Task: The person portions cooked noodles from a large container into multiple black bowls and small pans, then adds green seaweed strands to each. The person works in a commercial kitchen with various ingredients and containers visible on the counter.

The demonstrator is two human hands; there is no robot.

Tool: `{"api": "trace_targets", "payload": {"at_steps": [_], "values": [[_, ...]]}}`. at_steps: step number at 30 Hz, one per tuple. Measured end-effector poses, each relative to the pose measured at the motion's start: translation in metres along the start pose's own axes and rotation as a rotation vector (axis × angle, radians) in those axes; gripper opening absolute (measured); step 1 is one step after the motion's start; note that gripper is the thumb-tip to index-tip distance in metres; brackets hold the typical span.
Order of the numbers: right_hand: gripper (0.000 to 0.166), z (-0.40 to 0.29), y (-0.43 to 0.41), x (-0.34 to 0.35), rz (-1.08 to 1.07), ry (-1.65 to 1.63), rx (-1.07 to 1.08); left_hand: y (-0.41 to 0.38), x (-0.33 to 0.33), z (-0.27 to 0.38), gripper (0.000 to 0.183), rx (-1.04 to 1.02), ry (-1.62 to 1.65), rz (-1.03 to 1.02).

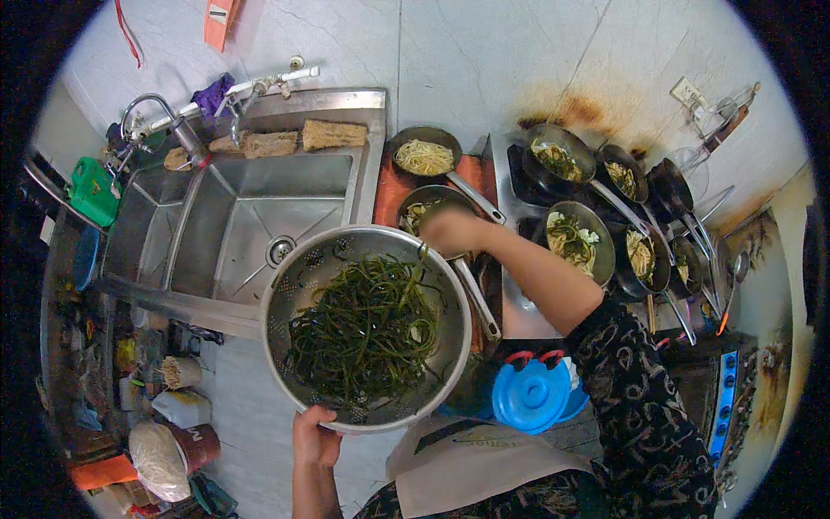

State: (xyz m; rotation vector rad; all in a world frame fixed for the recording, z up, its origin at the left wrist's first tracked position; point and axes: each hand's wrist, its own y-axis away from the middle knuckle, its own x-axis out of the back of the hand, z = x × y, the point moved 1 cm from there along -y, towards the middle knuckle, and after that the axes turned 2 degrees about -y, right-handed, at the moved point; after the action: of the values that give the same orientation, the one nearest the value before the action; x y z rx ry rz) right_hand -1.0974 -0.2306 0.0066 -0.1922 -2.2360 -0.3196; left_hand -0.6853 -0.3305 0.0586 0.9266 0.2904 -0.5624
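Observation:
My left hand (316, 431) grips the near rim of a large perforated metal colander (459, 363), tilted towards me. Inside it lies a tangled heap of dark green strips that look like kelp (363, 324). Beyond its far right rim, my right hand (449, 227) is over a frying pan (415, 191) with pale and green food in it. That hand is blurred, so whether its fingers hold anything is unclear. Just behind, a second frying pan (456, 137) contains pale noodle-like strands (425, 158). Both pans sit on an orange-red surface (384, 188) between the sink and the stove.
A stainless double-bowl sink (285, 214) is at left, with loofah pieces (334, 135) along its back ledge and a gooseneck faucet (155, 98). Several filled pans (606, 240) crowd the stove (512, 318) at right, handles jutting towards me. A blue lidded bin (532, 396) stands below.

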Motion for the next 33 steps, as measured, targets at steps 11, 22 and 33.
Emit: {"api": "trace_targets", "payload": {"at_steps": [11, 22, 33], "values": [[0.022, -0.139, 0.028, 0.169, 0.424, -0.307, -0.031, -0.007, 0.017, -0.009, 0.025, 0.054, 0.008, -0.039], [0.022, -0.291, 0.076, 0.250, 0.707, -0.142, 0.285, -0.036, 0.003, -0.015, 0.022, 0.058, -0.005, -0.113], [0.032, -0.338, 0.082, 0.248, 0.599, -0.303, 0.361, -0.049, -0.012, -0.020, 0.042, 0.057, 0.003, -0.135]]}}
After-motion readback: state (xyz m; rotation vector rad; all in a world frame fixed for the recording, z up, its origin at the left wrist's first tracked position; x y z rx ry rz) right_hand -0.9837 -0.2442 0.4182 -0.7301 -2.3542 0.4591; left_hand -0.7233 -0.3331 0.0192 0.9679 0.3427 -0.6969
